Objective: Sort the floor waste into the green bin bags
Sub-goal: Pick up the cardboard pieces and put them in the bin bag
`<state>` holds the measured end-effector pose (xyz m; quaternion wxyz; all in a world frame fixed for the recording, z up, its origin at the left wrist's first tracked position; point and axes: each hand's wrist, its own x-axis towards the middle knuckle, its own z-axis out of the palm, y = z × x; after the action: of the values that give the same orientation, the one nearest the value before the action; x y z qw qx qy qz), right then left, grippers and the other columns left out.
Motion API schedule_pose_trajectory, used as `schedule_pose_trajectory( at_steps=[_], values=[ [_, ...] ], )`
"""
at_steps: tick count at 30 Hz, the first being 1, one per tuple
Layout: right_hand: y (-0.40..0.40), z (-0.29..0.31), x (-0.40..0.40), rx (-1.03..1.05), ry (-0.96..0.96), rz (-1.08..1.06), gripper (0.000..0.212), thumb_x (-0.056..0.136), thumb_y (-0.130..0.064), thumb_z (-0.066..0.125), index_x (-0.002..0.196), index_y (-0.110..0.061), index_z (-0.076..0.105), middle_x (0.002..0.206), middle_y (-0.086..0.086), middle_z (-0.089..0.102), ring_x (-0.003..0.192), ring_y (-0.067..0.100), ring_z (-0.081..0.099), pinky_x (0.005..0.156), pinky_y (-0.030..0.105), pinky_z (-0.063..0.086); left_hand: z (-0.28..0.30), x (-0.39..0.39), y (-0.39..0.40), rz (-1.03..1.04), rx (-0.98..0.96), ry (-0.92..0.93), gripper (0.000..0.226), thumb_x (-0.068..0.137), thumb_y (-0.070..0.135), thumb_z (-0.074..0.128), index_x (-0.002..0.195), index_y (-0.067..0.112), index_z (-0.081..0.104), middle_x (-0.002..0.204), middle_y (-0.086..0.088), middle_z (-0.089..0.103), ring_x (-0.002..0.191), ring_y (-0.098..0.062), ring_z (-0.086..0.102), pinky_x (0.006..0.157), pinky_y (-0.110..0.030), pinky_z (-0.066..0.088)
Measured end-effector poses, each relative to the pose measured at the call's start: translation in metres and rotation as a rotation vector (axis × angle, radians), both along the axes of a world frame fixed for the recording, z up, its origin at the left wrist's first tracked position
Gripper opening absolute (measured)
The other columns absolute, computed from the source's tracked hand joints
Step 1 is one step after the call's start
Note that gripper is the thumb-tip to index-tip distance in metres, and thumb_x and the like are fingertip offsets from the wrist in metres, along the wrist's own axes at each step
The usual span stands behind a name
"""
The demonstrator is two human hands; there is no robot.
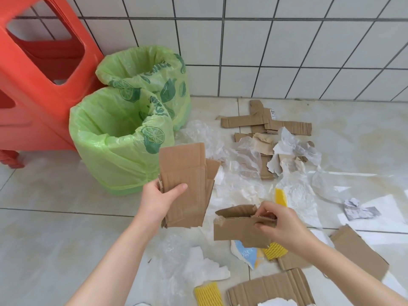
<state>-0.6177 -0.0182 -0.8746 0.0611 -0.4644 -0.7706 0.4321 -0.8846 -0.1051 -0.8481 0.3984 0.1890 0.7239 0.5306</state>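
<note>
Two bare forearms, no sleeves

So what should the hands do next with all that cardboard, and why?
Probably add the right hand's cardboard piece to the stack held by the left hand. Both hands hold cardboard, and the nearer green bag gapes open beside them.

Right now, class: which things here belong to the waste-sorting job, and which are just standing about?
Job: left hand holding cardboard stack; right hand holding cardboard piece; two green bin bags; plastic film; yellow foam netting.
Not job: red stool; tiled wall.
</note>
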Motion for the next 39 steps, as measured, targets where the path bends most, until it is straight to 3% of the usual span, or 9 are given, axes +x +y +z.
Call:
schedule_pose_trajectory(
  at_steps=[5, 8, 13, 18, 22, 25, 30, 33, 39],
  values=[
    [0.019, 0.016, 0.005, 0.034, -0.141, 0.02, 0.02, 0.074, -0.013, 0.071, 0.07, -0.029, 0.059, 0.083, -0.017, 0.065, 0.063, 0.004, 0.052, 0.058, 0.016, 0.04, 0.01, -0.014, -0.001, 0.014, 0.044, 0.018, 0.01, 0.083, 0.011, 0.07, 0.091, 0.018, 0.069, 0.088, 0.007, 0.075, 0.085, -0.011, 0.071, 0.071, -0.025, 0.054],
    [0.03, 0.035, 0.0, 0.019, -0.078, -0.012, 0.03, 0.072, -0.011, 0.074, 0.063, -0.034, 0.058, 0.071, -0.018, 0.065, 0.062, 0.001, 0.053, 0.058, 0.016, 0.041, 0.019, -0.024, 0.0, 0.015, 0.082, 0.049, 0.014, 0.086, 0.013, 0.068, 0.098, 0.021, 0.067, 0.095, 0.008, 0.074, 0.092, -0.012, 0.07, 0.084, -0.035, 0.054],
    [0.045, 0.077, -0.033, 0.056, 0.057, -0.08, 0.017, 0.074, -0.012, 0.076, 0.072, -0.023, 0.063, 0.072, -0.005, 0.063, 0.061, 0.007, 0.051, 0.057, 0.021, 0.039, 0.044, -0.036, 0.008, 0.048, 0.192, 0.087, 0.031, 0.087, 0.006, 0.065, 0.107, 0.027, 0.055, 0.107, 0.007, 0.069, 0.1, -0.009, 0.066, 0.093, -0.039, 0.051],
    [0.055, 0.128, -0.077, 0.13, 0.141, -0.081, 0.009, 0.079, -0.018, 0.072, 0.079, -0.022, 0.064, 0.081, -0.002, 0.066, 0.073, 0.015, 0.06, 0.061, 0.028, 0.045, 0.08, -0.06, 0.01, 0.187, 0.253, 0.179, 0.04, 0.081, 0.004, 0.07, 0.115, 0.02, 0.055, 0.107, 0.005, 0.069, 0.099, -0.011, 0.066, 0.091, -0.037, 0.052],
    [0.065, 0.17, -0.121, 0.288, 0.191, -0.049, 0.011, 0.078, -0.022, 0.07, 0.077, -0.025, 0.06, 0.079, -0.007, 0.064, 0.069, 0.01, 0.057, 0.057, 0.024, 0.042, 0.113, -0.08, 0.011, 0.282, 0.378, 0.238, 0.025, 0.08, -0.001, 0.07, 0.091, 0.021, 0.065, 0.092, 0.005, 0.073, 0.087, -0.012, 0.069, 0.079, -0.029, 0.054],
    [0.069, 0.187, -0.164, 0.338, 0.289, -0.072, 0.01, 0.078, -0.021, 0.068, 0.081, -0.023, 0.059, 0.078, -0.009, 0.061, 0.072, 0.009, 0.056, 0.06, 0.022, 0.043, 0.125, -0.104, 0.016, 0.397, 0.45, 0.202, 0.02, 0.081, -0.001, 0.068, 0.085, 0.019, 0.067, 0.092, 0.0, 0.072, 0.09, -0.019, 0.069, 0.081, -0.033, 0.054],
    [0.076, 0.191, -0.23, 0.311, 0.366, -0.103, 0.021, 0.081, -0.022, 0.066, 0.1, -0.022, 0.058, 0.095, -0.005, 0.06, 0.086, 0.013, 0.055, 0.059, 0.02, 0.04, 0.129, -0.15, 0.03, 0.54, 0.484, 0.177, 0.028, 0.074, -0.002, 0.07, 0.096, 0.015, 0.066, 0.101, -0.006, 0.072, 0.096, -0.022, 0.069, 0.091, -0.041, 0.053],
    [0.082, 0.186, -0.267, 0.274, 0.412, -0.153, 0.023, 0.08, -0.021, 0.066, 0.101, -0.019, 0.06, 0.097, -0.002, 0.061, 0.094, 0.018, 0.058, 0.073, 0.022, 0.04, 0.127, -0.168, 0.04, 0.608, 0.449, 0.259, 0.031, 0.073, -0.001, 0.073, 0.097, 0.016, 0.064, 0.095, 0.0, 0.072, 0.09, -0.016, 0.07, 0.087, -0.033, 0.054],
    [0.088, 0.164, -0.319, 0.184, 0.376, -0.204, 0.016, 0.081, -0.013, 0.062, 0.095, -0.014, 0.058, 0.09, -0.001, 0.058, 0.084, 0.018, 0.055, 0.068, 0.025, 0.039, 0.101, -0.186, 0.053, 0.609, 0.318, 0.449, 0.036, 0.078, 0.006, 0.072, 0.112, 0.008, 0.063, 0.099, 0.001, 0.068, 0.092, -0.015, 0.066, 0.082, -0.022, 0.05]
  ],
)
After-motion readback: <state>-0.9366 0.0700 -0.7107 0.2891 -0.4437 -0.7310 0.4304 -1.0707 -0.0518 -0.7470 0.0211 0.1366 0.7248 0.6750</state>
